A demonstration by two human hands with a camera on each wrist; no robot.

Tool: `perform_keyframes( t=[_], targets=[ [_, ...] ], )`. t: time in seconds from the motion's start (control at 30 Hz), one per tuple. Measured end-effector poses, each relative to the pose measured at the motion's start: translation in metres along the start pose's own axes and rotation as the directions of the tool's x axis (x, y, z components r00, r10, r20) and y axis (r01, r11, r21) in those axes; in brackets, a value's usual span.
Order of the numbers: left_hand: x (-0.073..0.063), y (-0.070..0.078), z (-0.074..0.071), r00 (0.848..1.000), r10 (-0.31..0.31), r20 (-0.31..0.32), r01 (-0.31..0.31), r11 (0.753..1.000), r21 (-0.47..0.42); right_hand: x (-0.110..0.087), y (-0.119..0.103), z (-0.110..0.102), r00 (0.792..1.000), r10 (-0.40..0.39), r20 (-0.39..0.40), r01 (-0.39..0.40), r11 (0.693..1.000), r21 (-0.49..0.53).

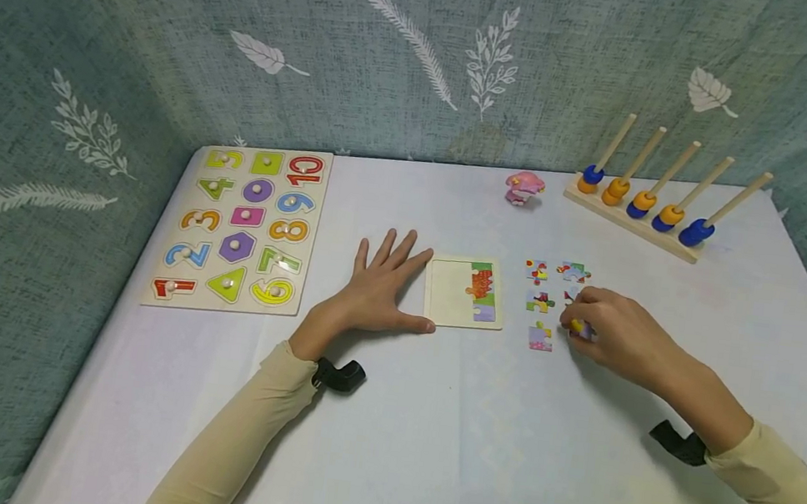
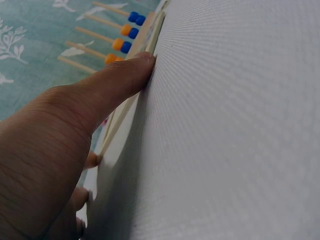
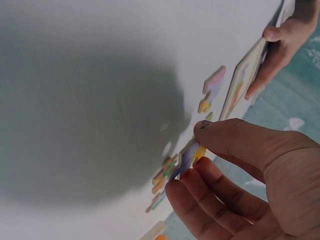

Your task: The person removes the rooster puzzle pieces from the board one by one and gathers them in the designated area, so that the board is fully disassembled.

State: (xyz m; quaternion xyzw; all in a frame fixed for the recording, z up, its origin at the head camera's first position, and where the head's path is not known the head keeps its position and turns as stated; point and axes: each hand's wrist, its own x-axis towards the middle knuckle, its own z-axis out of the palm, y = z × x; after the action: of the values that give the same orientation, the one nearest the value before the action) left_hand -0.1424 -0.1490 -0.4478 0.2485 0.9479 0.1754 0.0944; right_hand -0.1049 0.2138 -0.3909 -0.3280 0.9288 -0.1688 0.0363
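Observation:
A square wooden puzzle tray (image 1: pixel 447 291) lies mid-table, with joined pieces (image 1: pixel 483 294) in green, orange and lilac along its right side. My left hand (image 1: pixel 379 295) is spread, its thumb and index fingertips touching the tray's left corners; in the left wrist view the thumb (image 2: pixel 120 80) lies against the tray's edge. To the right of the tray, my right hand (image 1: pixel 620 333) pinches a purple and yellow jigsaw piece (image 3: pixel 187 157) between thumb and fingers. Beside that hand lie several loose jigsaw pieces (image 1: pixel 539 301), one partly hidden behind the fingers.
At the left is a board of numbers and shapes (image 1: pixel 179 262) with knobbed pieces. A small pink figurine (image 1: pixel 524 188) stands near the back edge. At the back right is a wooden peg stand (image 1: pixel 630 223) with blue and orange beads. Patterned cloth hangs behind.

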Motion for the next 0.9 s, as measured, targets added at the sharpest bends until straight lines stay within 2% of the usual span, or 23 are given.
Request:
perform_keyframes(
  t=[0.33, 0.9],
  targets=[
    [0.000, -0.001, 0.000, 1.000, -0.002, -0.001, 0.002, 1.000, -0.003, -0.003, 0.003, 0.011, 0.999, -0.035, -0.014, 0.035, 0.999, 0.022],
    [0.000, -0.002, 0.001, 1.000, 0.009, -0.012, -0.009, 1.000, -0.013, -0.004, 0.004, 0.009, 0.999, 0.016, 0.045, -0.017, 1.000, 0.016]
  ],
)
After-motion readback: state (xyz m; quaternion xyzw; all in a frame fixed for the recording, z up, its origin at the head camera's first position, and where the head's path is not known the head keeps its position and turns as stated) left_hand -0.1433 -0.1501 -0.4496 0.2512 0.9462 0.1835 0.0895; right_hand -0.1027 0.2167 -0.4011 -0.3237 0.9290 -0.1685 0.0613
